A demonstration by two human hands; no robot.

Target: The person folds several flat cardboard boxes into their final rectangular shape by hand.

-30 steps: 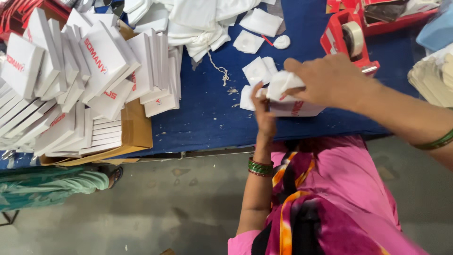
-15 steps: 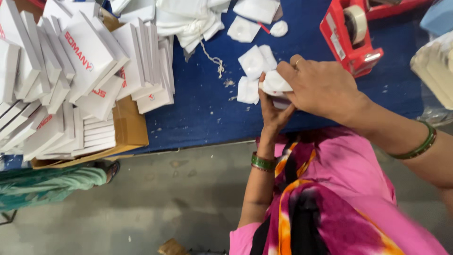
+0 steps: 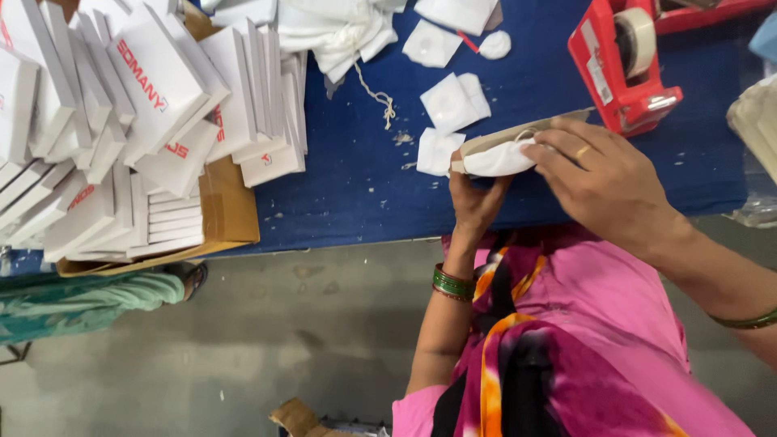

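Observation:
My left hand [image 3: 473,204] grips from below a small open box [image 3: 518,137] with a brown cardboard inside, held over the near edge of the blue table [image 3: 364,202]. My right hand [image 3: 607,182], a ring on one finger, presses a white cloth pouch [image 3: 498,160] into that box from the right. Both hands are closed on the box and the pouch together. Flat white pouches [image 3: 453,101] lie on the table just beyond the box.
A red tape dispenser [image 3: 623,61] stands at the back right. Stacked white boxes [image 3: 146,121] fill a cardboard tray [image 3: 231,210] at the left. More white cloth and a cord [image 3: 340,32] lie at the back. Someone's green sleeve [image 3: 81,303] shows at lower left.
The box has turned so its brown inside shows, and the white pouch now sits in its opening. My right hand has moved to the box's right side. The view has shifted slightly.

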